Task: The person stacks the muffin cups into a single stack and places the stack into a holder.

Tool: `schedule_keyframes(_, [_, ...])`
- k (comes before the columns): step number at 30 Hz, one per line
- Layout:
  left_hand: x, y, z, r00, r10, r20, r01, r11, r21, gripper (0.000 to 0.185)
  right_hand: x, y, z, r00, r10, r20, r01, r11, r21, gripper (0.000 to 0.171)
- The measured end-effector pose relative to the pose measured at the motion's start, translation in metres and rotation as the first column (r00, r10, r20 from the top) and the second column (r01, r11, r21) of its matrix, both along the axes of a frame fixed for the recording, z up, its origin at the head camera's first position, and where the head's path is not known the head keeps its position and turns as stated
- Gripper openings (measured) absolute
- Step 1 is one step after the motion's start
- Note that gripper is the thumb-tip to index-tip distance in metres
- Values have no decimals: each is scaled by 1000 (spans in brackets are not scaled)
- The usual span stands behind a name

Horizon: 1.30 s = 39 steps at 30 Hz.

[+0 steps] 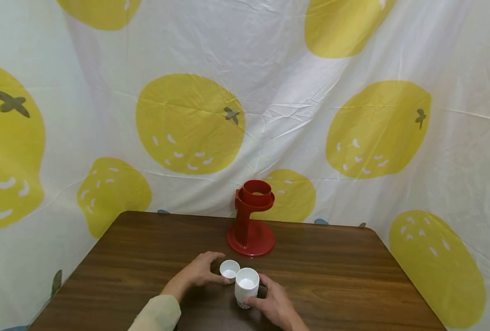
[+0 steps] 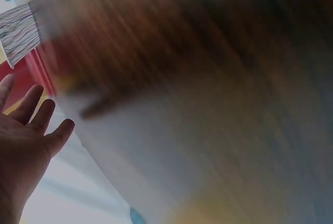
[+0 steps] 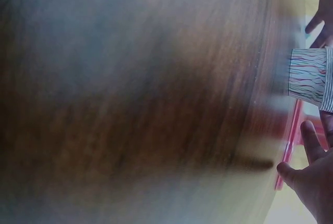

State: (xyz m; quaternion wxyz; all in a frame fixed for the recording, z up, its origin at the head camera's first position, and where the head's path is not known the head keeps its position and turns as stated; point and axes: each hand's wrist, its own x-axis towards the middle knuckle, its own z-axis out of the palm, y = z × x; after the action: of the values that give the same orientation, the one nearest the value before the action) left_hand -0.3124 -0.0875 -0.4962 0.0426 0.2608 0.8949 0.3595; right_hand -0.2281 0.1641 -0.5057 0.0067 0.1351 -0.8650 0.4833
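Close in front of me, my right hand (image 1: 275, 303) holds a stack of white paper cups (image 1: 246, 287), thumb in front and fingers behind. Wavy coloured lines mark the lowest cup (image 3: 307, 73) in the right wrist view, with stacked rims at its side. Beside the stack, nearly against it, stands a single paper cup (image 1: 230, 270). My left hand (image 1: 201, 271) is spread around that cup's left side, its thumb at the cup's lower front and a gap at the palm. In the left wrist view, the fingers (image 2: 44, 113) are apart and relaxed.
Behind the cups stands a red holder (image 1: 250, 239) with a round base, a post and a ring-shaped top. All this is on a dark wooden table (image 1: 331, 271). A white curtain (image 1: 278, 119) printed with yellow lemons hangs along the table's back and sides.
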Motion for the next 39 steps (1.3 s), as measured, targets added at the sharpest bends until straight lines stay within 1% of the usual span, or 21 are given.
schedule_keyframes(9, [-1,3,-5,999,32,-4,-32,999,-10,73,1,0,0,1000,15,-8,-15,1000,-5,62])
schedule_keyframes(17, [-2,9,-7,998,68,-11,-69,997,-32,73,1,1,0,1000,13,14,-13,1000,-10,64])
schedule_keyframes(21, [-4,10,-8,997,74,-25,-75,996,-45,71,0,1,0,1000,10,30,-9,1000,-15,64])
schedule_keyframes(32, [-3,10,-9,997,72,-31,-74,996,-51,61,0,1,1,1000,5,25,-5,1000,-3,64])
schedule_keyframes(39, [-1,9,-6,998,57,-28,-57,998,-13,56,-2,2,0,999,-5,32,4,1000,11,63])
